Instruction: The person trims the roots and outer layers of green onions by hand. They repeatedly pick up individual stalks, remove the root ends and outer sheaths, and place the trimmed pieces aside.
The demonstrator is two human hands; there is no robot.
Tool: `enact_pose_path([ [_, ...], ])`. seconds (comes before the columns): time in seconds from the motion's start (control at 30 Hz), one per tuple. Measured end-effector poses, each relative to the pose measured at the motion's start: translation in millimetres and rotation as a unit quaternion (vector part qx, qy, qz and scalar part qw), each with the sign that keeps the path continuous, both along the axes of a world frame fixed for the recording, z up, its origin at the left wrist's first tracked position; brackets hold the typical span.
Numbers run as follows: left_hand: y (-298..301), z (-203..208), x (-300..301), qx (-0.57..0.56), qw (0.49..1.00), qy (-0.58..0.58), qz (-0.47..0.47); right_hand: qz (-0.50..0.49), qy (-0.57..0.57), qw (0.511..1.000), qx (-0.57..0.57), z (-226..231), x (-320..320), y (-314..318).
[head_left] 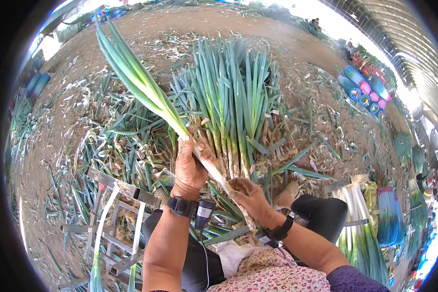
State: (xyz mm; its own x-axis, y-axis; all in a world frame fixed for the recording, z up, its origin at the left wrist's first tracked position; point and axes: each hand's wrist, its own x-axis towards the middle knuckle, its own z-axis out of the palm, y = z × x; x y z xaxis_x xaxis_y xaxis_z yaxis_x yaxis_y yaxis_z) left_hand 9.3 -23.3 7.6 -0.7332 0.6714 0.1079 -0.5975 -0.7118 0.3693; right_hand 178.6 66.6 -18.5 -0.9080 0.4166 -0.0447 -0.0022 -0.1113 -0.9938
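Note:
My left hand (190,165) grips one long green onion stalk (141,85) where its green leaves meet the white stem; the leaves slant up to the upper left. My right hand (248,194) holds the lower white end of the same stalk, near the roots. Just beyond both hands stands a big heap of green onions (233,97), leaves pointing away from me, with dry husks at its base. Both wrists wear black bands, and a small black device hangs from the left one.
A metal frame rack (112,214) stands at my lower left with white straps across it. Trimmed white-stemmed onions (360,228) lie in a stack at my right. Wrapped bundles with blue and pink ends (365,90) lie at the far right. Leaf scraps litter the dirt ground (63,121).

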Motion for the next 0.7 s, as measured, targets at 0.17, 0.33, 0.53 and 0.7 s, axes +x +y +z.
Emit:
enact_pose_path([
  [0.17,-3.6,-3.8,1.5,-0.041,0.998,0.025,0.038,0.063,-0.156,0.962,0.217,27.2,-18.4,5.6],
  [0.33,0.5,1.5,3.5,-0.046,0.999,0.006,0.022,0.113,-0.114,0.974,0.162,9.8,-18.5,13.3],
  [0.53,0.1,-0.7,3.9,-0.102,0.991,0.038,0.072,0.094,-0.156,0.959,0.217,20.6,-19.0,17.2],
  [0.7,5.9,0.8,3.2,-0.149,0.979,0.042,0.135,0.042,-0.125,0.974,0.182,-14.6,-5.3,2.5],
])
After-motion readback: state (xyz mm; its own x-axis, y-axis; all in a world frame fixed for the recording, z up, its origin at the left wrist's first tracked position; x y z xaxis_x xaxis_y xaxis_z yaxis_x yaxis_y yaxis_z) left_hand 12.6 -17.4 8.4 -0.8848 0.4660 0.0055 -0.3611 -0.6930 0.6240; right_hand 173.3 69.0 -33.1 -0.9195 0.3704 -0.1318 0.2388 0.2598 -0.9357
